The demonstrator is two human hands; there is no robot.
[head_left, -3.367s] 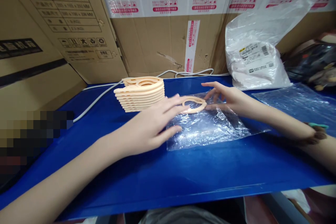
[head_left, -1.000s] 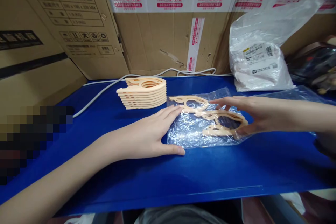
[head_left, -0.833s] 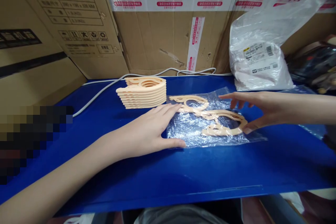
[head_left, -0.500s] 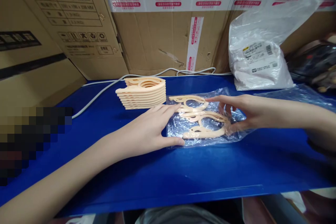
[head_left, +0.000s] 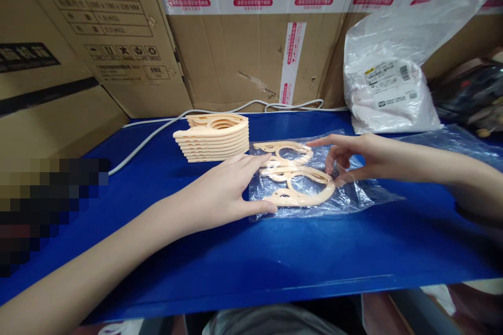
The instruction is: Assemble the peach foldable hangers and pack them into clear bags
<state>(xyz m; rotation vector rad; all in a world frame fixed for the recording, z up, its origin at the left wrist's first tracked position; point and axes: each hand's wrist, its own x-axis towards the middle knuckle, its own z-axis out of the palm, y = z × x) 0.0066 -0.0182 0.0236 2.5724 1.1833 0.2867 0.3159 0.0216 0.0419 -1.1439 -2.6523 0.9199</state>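
Two cream plastic folding hangers (head_left: 310,201) lie side by side in a clear plastic bag (head_left: 353,201), flat on the blue table. My left hand (head_left: 231,184) rests over the bag's left edge, thumb and fingers spread, its tips at the hangers' left ends. From the right, my right hand (head_left: 359,159) reaches over the bag with thumb and index finger apart. Its index tip meets the far hanger's rounded end and its thumb the near one's; the other fingers curl under. Left of the bag stands a neat stack of several matching hangers (head_left: 214,138).
A white cable (head_left: 147,141) runs along the back of the blue table (head_left: 236,261). Cardboard boxes (head_left: 231,57) wall off the rear and left. At the back right stands a filled white plastic bag (head_left: 393,99), with another clear film (head_left: 444,141) beside it.
The near hanger has slid left inside the bag, and my right thumb has shifted left with it. My left hand has stayed in place.
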